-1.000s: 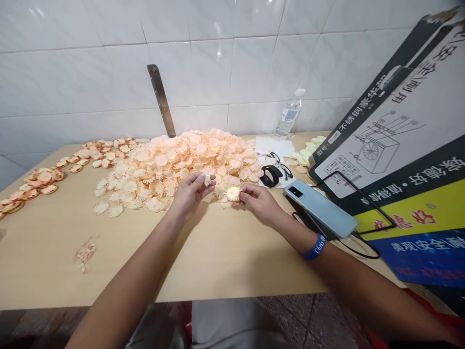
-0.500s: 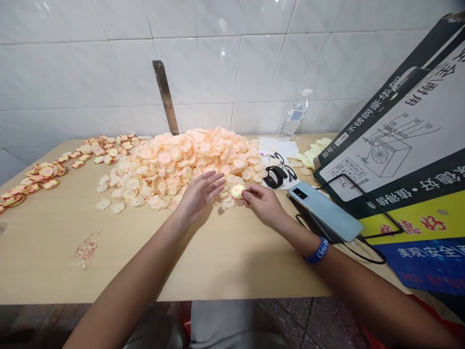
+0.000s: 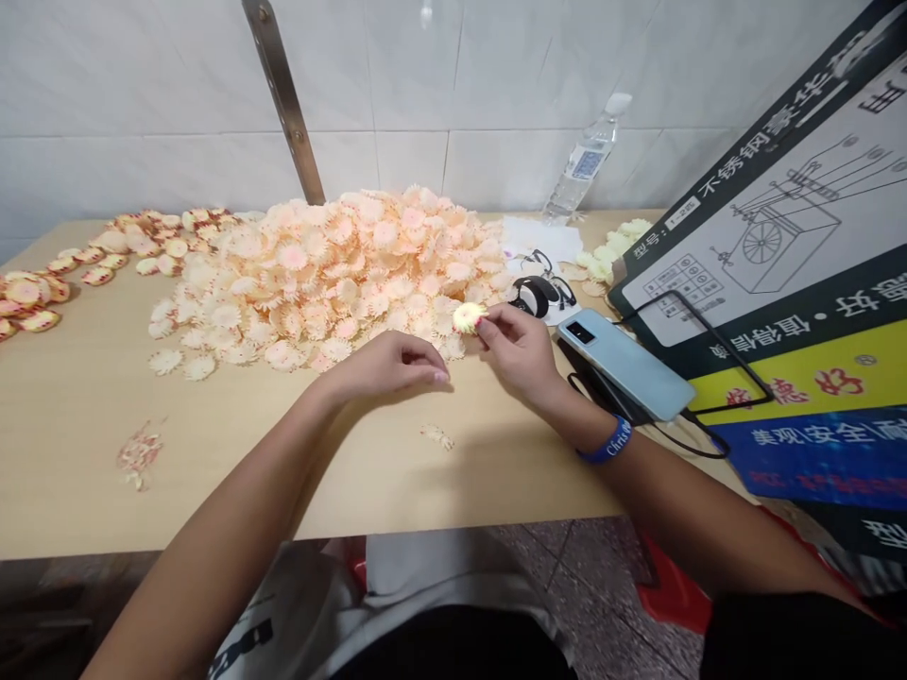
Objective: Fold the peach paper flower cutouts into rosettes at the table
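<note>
My right hand [image 3: 522, 351] pinches a small pale-yellow flower-shaped piece [image 3: 468, 317] with a reddish edge between thumb and fingertips. To its left, my left hand [image 3: 389, 364] hovers low over the table, palm down. Its fingers are bent and apart from the thumb, with nothing visible in them; some fingers are hidden. Behind both hands spreads a big heap of cream and pink frilly flower-shaped discs [image 3: 340, 255]. A few small pale scraps [image 3: 437, 436] lie on the table just in front of my left hand.
Red-edged yellow discs [image 3: 145, 236] lie at the far left. Reddish scraps [image 3: 138, 453] sit at the front left. To the right are a blue phone [image 3: 627, 364] with a cable, a black wristband [image 3: 535, 295], a water bottle [image 3: 587, 161] and a large printed carton [image 3: 772, 274]. A metal strip [image 3: 287, 109] leans on the wall.
My left hand has turned from an upright open palm to palm down, with fingers bent. Small pale scraps now lie in front of it. The right hand keeps its piece; the view has tilted down.
</note>
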Demonstrator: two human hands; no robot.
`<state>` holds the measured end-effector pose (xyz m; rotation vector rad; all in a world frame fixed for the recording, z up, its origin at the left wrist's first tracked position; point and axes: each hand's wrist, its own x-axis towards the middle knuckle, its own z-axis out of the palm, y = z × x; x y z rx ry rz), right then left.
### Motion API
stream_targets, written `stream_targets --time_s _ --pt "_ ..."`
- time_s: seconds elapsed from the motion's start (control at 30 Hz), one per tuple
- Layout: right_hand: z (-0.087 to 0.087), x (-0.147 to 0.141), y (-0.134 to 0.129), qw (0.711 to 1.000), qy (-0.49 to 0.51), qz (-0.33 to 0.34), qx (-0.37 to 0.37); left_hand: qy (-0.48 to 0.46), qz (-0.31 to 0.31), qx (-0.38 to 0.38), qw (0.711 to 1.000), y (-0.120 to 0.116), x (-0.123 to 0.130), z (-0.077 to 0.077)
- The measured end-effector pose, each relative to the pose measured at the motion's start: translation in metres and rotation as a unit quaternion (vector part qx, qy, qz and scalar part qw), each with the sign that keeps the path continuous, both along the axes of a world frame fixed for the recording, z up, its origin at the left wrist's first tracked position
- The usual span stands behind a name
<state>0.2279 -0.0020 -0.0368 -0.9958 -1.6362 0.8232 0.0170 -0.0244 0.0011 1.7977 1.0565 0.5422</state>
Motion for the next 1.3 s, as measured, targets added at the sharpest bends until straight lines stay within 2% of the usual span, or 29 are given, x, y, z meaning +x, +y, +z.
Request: stream_targets --time_s 0.07,0.13,0.2,0.47,0.53,0.67,0.8,0.97,1.1,1.3 --pt "0.002 0.001 -0.001 1.0 0.0 -0.015 0.007 -0.006 -0.065 -0.053 0.996 -0.003 0.0 0.003" --pt "0.003 0.001 -0.001 1.0 -0.001 -0.017 0.007 -0.008 -0.104 -0.106 0.989 -0.005 0.0 0.006" --pt "0.003 0.001 -0.001 1.0 -0.003 -0.013 0.008 -0.01 -0.111 -0.123 0.986 -0.008 0.001 0.006" --pt "0.0 0.002 0.0 1.0 -0.023 -0.01 0.009 0.022 -0.117 -0.102 0.988 -0.014 0.011 0.006" --pt "0.0 0.003 0.0 1.0 -0.022 -0.013 0.017 0.025 -0.082 -0.059 0.995 -0.012 0.011 0.008" --pt "0.002 0.005 -0.004 0.999 -0.007 0.024 0.033 0.014 0.062 0.047 0.997 -0.004 0.008 0.009" --pt "0.004 0.004 -0.009 0.991 -0.028 0.106 0.07 -0.057 0.172 0.036 0.983 0.004 0.005 0.002" --pt "0.003 0.001 -0.011 0.973 -0.075 0.205 0.078 -0.154 0.184 0.003 0.971 0.007 0.005 -0.004" --pt "0.003 -0.001 -0.01 0.966 -0.108 0.215 0.093 -0.184 0.2 -0.012 0.962 0.006 0.006 -0.004" --pt "-0.001 0.0 -0.008 0.969 -0.1 0.204 0.099 -0.226 0.228 -0.065 0.945 0.006 0.006 -0.003"
